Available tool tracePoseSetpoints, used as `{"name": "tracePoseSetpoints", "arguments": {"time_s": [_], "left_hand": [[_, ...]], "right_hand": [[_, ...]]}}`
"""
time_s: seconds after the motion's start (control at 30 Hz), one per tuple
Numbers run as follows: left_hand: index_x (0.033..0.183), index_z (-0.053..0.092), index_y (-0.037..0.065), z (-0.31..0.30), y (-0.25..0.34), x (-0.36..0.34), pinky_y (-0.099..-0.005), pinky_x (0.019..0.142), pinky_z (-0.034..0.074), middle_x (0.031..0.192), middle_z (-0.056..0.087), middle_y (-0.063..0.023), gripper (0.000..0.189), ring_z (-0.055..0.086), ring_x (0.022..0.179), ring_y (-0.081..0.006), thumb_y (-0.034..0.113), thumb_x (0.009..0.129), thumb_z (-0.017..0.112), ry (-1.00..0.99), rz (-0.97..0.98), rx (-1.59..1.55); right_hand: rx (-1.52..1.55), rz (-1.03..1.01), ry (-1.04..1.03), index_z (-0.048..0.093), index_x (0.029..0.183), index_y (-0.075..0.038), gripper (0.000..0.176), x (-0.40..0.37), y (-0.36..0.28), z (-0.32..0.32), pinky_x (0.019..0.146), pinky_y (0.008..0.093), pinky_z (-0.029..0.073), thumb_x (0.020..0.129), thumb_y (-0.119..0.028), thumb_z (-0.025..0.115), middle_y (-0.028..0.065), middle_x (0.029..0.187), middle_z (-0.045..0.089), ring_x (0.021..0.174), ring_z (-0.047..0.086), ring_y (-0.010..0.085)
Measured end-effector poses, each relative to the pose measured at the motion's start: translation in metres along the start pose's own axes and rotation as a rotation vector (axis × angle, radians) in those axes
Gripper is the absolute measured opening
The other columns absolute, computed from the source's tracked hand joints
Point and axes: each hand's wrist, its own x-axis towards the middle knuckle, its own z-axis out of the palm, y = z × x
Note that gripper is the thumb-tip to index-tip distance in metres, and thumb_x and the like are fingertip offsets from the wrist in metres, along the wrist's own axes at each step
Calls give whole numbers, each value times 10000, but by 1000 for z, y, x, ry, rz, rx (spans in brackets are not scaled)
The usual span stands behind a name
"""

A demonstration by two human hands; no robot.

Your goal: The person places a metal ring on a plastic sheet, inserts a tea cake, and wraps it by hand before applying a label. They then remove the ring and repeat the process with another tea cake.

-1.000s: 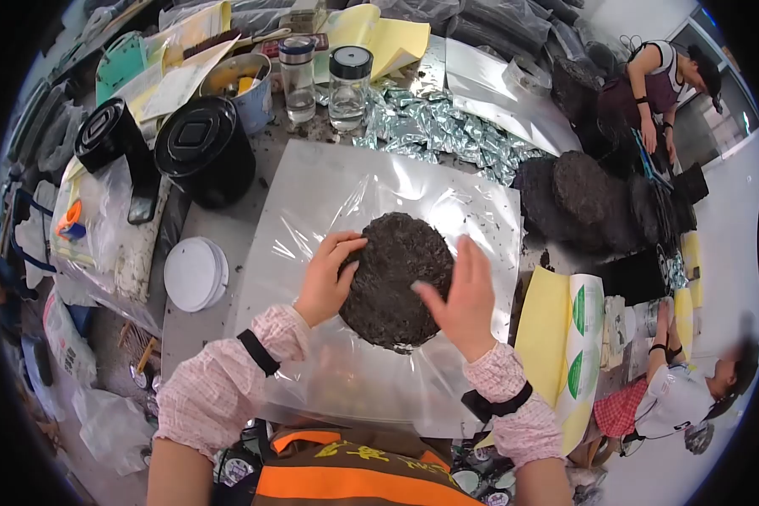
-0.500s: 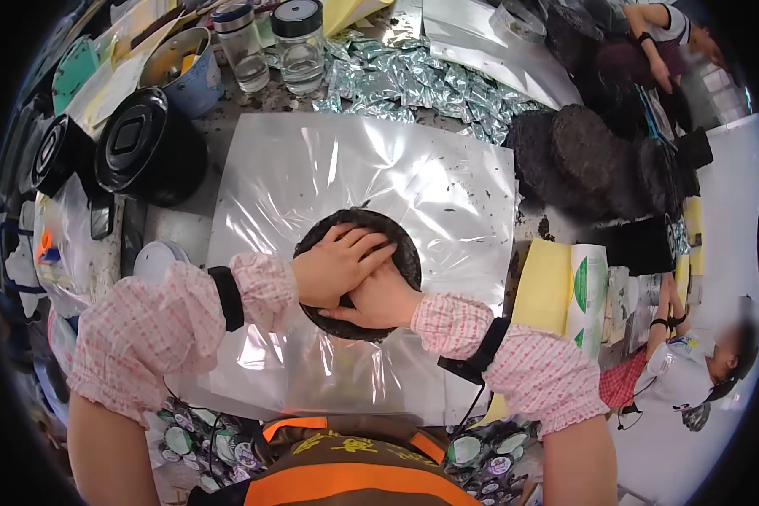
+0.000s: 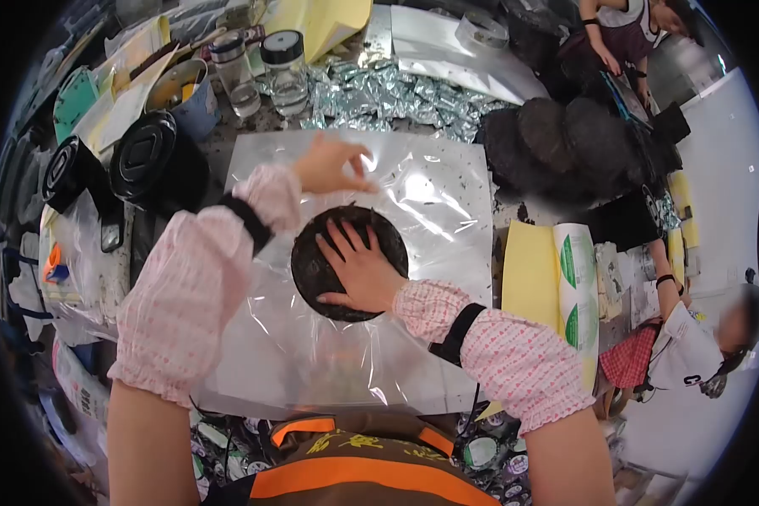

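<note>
A round, flat, almost black cake of pressed leafy-looking material [image 3: 310, 278] lies on a shiny clear plastic sheet [image 3: 447, 244] in front of me. My right hand [image 3: 364, 274] rests flat on top of it with the fingers spread. Beyond the cake's far edge, my left hand [image 3: 333, 166] is over the sheet, apart from the cake. Its fingers are apart and slightly bent, with nothing visible in them. Dark crumbs are scattered over the sheet.
Similar dark round cakes [image 3: 557, 139] are piled at right. Silvery packets [image 3: 388, 94], glass jars [image 3: 285, 76] and a blue bucket [image 3: 196, 110] stand at the back. Black lidded canisters [image 3: 156, 164] sit at left, yellow paper [image 3: 527, 270] at right. Two other people are at the right.
My left hand has lifted off my right hand and moved away from me, past the cake. My right hand has spread its fingers on the cake. The whole view has shifted slightly.
</note>
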Motion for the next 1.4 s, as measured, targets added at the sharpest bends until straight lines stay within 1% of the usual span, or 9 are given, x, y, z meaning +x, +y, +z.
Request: {"name": "tracePoseSetpoints", "arguments": {"time_s": [0.17, 0.47, 0.6, 0.73, 0.93, 1.03, 1.17, 1.23, 1.4], "left_hand": [[859, 678, 147, -52, 98, -124, -584, 1110, 312, 861, 644, -7, 95, 632, 889, -232, 160, 783, 733, 475, 193, 120], [1189, 680, 92, -5, 149, -296, -562, 1165, 265, 1373, 594, -38, 371, 523, 1298, -216, 162, 825, 675, 147, 153, 415], [1341, 563, -1, 4, 162, -316, -354, 1028, 485, 1441, 526, -127, 483, 520, 1298, -234, 123, 880, 634, -126, 882, 177], [1483, 326, -56, 100, 49, -341, -418, 1055, 465, 1526, 387, -182, 783, 409, 1395, -328, 167, 848, 726, -243, -288, -308], [1504, 254, -79, 63, 79, -200, -564, 1201, 188, 1577, 240, -303, 1263, 197, 1495, -439, 555, 600, 867, 171, 125, -17], [1285, 498, -23, 72, 97, -191, -545, 1178, 247, 1423, 500, -254, 942, 424, 1386, -419, 578, 643, 834, 299, -50, -133], [1025, 593, 40, 84, 99, -184, -512, 1100, 346, 1132, 656, -136, 498, 594, 1155, -351, 397, 750, 807, 302, -147, -59], [913, 602, 49, 83, 103, -177, -495, 1061, 377, 1014, 670, -91, 301, 626, 1051, -313, 266, 793, 772, 343, -202, -66], [931, 595, 77, 81, 115, -171, -455, 1017, 389, 1083, 630, -84, 239, 603, 1051, -297, 82, 739, 737, 412, -372, -131]], "right_hand": [[47, 24, -2, 290, 1535, -18, 999, -2, 0, 8, 1149, 658, 184, 840, -657, 617, 263, 1597, 216, 1468, 226, 434], [-1, -8, 1, 273, 1537, -12, 973, -1, -1, 4, 1131, 679, 200, 875, -657, 575, 285, 1591, 200, 1466, 204, 470], [-40, -18, 10, 275, 1537, -9, 974, 0, 0, 5, 1133, 678, 195, 879, -666, 563, 286, 1589, 204, 1467, 198, 470], [-76, 0, 45, 302, 1527, -11, 981, -4, -6, 7, 1135, 668, 206, 861, -678, 575, 278, 1580, 241, 1462, 226, 452], [23, 14, -28, 405, 1469, -23, 867, -7, -14, -1, 1107, 709, 221, 824, -523, 700, 246, 1583, 251, 1460, 210, 464], [648, 120, 226, 470, 1403, -12, 768, -37, 10, -18, 1140, 496, 332, 751, -210, 826, 231, 1436, 470, 1372, 407, 408], [-165, 749, 800, 612, 1183, 51, 418, -132, 38, -60, 920, 417, 510, 839, -140, 754, 219, 1154, 661, 1038, 650, 318], [1057, 1062, 370, 624, 1157, 35, 288, -181, 50, -48, 788, 317, 541, 912, -107, 679, 139, 1074, 695, 868, 675, 196], [1226, 710, 967, 590, 1277, 19, 293, -200, 71, -57, 775, 267, 533, 989, -17, 550, 106, 1126, 680, 946, 661, 136]]}}
